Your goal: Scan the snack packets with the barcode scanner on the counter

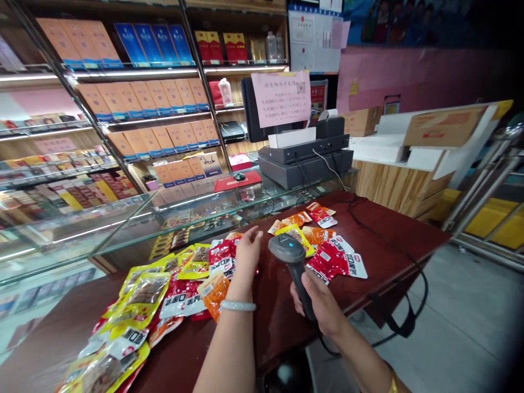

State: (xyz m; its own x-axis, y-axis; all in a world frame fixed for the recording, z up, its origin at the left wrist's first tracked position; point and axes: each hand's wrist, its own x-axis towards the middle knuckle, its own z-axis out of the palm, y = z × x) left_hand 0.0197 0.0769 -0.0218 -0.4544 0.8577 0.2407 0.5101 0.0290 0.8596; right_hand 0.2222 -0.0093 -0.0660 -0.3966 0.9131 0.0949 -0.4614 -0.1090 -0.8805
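Below, one scanner [289, 252] in right hand [323, 305] — snack packets [188, 284] uncountable.

Pink wall [409, 71], lit shelves [143, 73], glass counter [123, 229], grey floor [470, 327]

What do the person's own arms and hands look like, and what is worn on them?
Both forearms are bare, with no sleeves showing. The left hand has a pale, smooth bangle round its wrist. The right hand has a thin gold-coloured band further up the forearm. No gloves.

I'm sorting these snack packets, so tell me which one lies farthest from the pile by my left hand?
The red-and-white packet at the far end of the table, beyond the scanner; every other packet lies nearer the left hand.
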